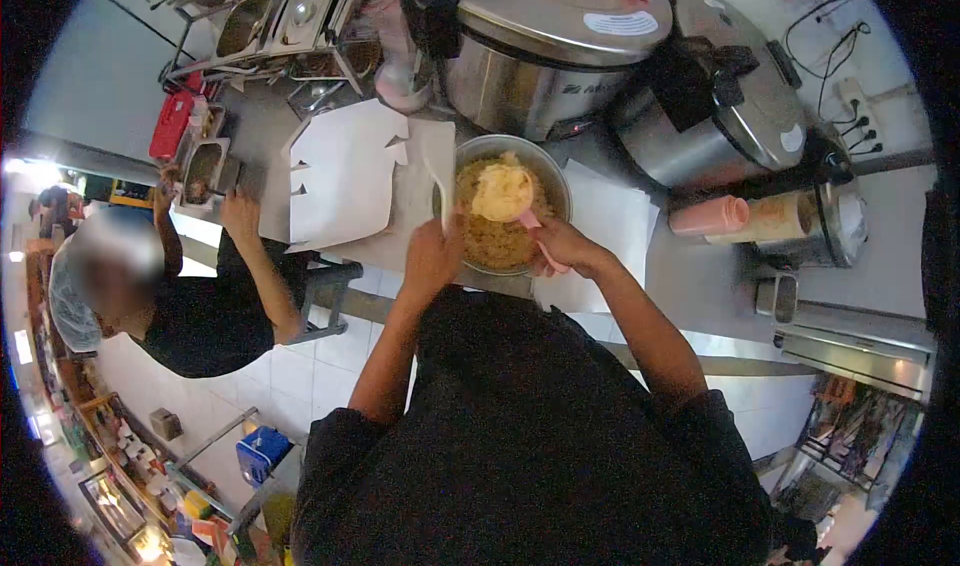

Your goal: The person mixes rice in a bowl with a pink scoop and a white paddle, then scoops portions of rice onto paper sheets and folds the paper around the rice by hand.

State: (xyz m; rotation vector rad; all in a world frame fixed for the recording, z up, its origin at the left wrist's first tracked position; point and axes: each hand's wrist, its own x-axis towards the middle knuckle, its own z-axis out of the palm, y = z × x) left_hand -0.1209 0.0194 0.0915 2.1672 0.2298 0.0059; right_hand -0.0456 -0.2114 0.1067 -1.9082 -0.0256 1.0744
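A round metal bowl holds a brownish, grainy food like seasoned rice. My right hand is closed on the pink handle of a scoop, held over the bowl. Pale yellow food is heaped on the scoop, hiding its cup. At the bowl's left side, my left hand is wrapped round a long white paddle, its blade pointing away from me. Left of the paddle lies an unfolded white cardboard box on the counter.
Large steel cookers stand behind the bowl, with another cooker at right. Pink cups lie on the right. A co-worker at left handles a small metal tray. White paper lies beside the bowl.
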